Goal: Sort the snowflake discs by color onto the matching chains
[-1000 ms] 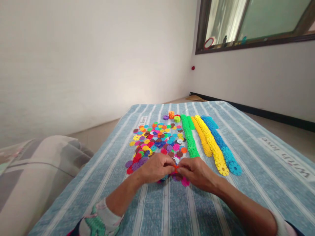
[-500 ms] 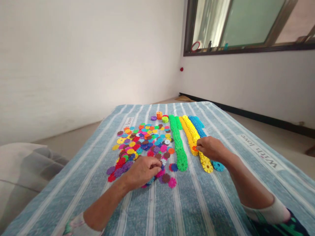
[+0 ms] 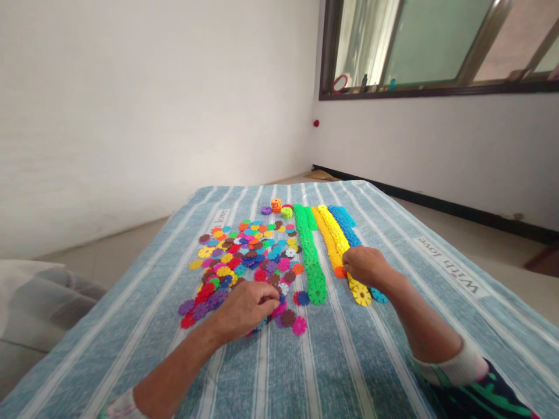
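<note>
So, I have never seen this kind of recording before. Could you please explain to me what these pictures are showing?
Of course. There is no machine here: these are a person's own bare hands. One camera, worn on the head, looks forward and down at them.

On a striped cloth lie many loose, colourful notched discs. To their right are overlapping rows: green, orange-yellow, yellow and blue.

The right hand has its fingertips at an orange disc, by the near end of the orange-yellow row; whether it grips the disc is unclear. The left hand is at the loose discs, its fingers curled; I cannot tell if it holds one.
</note>
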Demonstrator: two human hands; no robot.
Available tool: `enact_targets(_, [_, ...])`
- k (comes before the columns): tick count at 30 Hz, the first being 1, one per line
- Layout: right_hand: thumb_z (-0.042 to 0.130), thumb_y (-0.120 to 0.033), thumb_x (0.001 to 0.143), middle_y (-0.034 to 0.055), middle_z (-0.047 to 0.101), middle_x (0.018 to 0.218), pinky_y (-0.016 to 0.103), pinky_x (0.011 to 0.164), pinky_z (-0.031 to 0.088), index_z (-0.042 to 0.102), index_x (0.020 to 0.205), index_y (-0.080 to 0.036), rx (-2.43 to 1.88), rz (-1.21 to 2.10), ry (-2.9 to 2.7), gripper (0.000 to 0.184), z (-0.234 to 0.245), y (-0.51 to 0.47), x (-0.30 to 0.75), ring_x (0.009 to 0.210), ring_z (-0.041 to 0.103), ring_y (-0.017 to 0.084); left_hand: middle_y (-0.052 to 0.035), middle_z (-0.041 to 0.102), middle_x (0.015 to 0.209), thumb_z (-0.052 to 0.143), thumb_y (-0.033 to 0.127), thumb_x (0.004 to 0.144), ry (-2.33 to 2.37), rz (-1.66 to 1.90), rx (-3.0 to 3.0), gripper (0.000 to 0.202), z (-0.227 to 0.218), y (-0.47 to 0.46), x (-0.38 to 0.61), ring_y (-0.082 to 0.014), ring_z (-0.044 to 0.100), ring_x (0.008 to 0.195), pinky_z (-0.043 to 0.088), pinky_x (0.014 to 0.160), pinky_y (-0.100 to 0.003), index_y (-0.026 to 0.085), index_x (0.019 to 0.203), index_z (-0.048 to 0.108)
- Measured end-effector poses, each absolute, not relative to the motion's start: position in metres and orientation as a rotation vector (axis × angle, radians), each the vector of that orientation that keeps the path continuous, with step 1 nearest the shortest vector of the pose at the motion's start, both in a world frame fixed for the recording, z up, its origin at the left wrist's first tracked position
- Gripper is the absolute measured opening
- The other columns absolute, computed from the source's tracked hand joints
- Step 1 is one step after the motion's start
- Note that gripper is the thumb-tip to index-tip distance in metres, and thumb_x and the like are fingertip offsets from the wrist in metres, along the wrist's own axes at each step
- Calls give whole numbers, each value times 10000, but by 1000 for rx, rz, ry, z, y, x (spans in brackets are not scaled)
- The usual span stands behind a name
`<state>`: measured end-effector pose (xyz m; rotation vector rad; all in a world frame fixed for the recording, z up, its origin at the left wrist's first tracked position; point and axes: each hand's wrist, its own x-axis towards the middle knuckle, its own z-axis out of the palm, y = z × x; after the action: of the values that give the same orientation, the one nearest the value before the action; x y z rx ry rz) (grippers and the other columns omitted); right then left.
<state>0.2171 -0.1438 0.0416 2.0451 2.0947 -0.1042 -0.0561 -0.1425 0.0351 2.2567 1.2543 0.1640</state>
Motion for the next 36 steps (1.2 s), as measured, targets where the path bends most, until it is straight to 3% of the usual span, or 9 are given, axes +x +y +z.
enact_targets(8, [521,-201,858,134,701,1075,308,748,475,691,1064,-189,2075,-107,2116,267,44,-146,218,1001,656,264,15,615,636,474,260,764,1249,138,2278,246,32,-141,-57,-106,538,619,328,601,-209,174,737,702])
enact_targets(12, [586,-265,832,144,705,1049,312,729,475,691,1061,-180,2063,-117,2132,265,43,-148,210,971,665,277,14,613,632,474,260,761,1230,148,2274,241,31,-141,-58,-106,535,610,331,602,-210,173,721,696])
enact_targets(25, [570,-236,849,163,698,1022,317,743,477,665,1066,-159,2077,-78,2116,249,36,-148,202,964,667,274,14,587,608,482,261,766,1237,150,2277,236,29,-141,-58,-107,532,612,317,591,-212,165,714,691])
enact_targets(36, [566,-281,851,88,719,944,263,618,377,703,931,-205,2058,-173,2236,176,46,-152,205,882,660,232,-3,665,698,477,285,785,1299,259,2266,258,36,-131,-73,-122,567,654,370,626,-218,175,779,711])
